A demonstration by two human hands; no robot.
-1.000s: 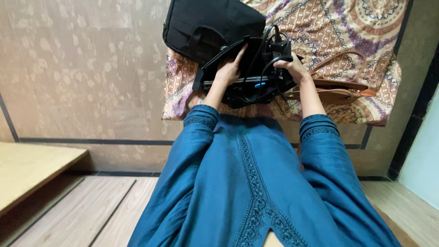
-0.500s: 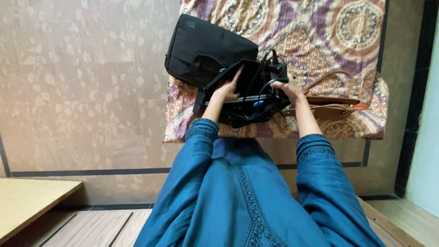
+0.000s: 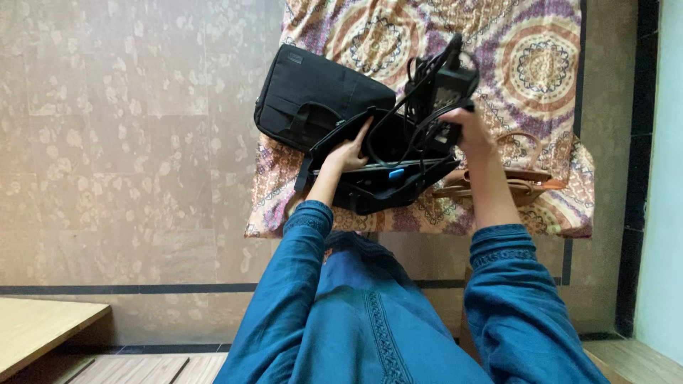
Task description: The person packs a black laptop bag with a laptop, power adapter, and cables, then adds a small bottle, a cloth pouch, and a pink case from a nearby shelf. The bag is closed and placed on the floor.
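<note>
A black laptop bag (image 3: pixel 313 96) lies open on a patterned cloth (image 3: pixel 526 57). My left hand (image 3: pixel 348 151) grips the edge of the bag's opening and holds it apart. My right hand (image 3: pixel 466 126) is raised above the bag, closed on a black power adapter (image 3: pixel 445 82) with its looped black cables hanging down toward the opening. A flat dark device with a small blue tag (image 3: pixel 396 173) shows inside the bag. Both my arms wear blue sleeves.
A tan leather handbag (image 3: pixel 523 183) lies on the cloth just right of the laptop bag. The cloth covers a raised surface above a speckled beige tiled floor (image 3: pixel 128 142). A wooden ledge (image 3: pixel 35 331) sits at the lower left.
My right hand has lifted up and to the right, pulling the adapter and cables out above the bag. My left hand stays on the bag's edge. The view has shifted closer.
</note>
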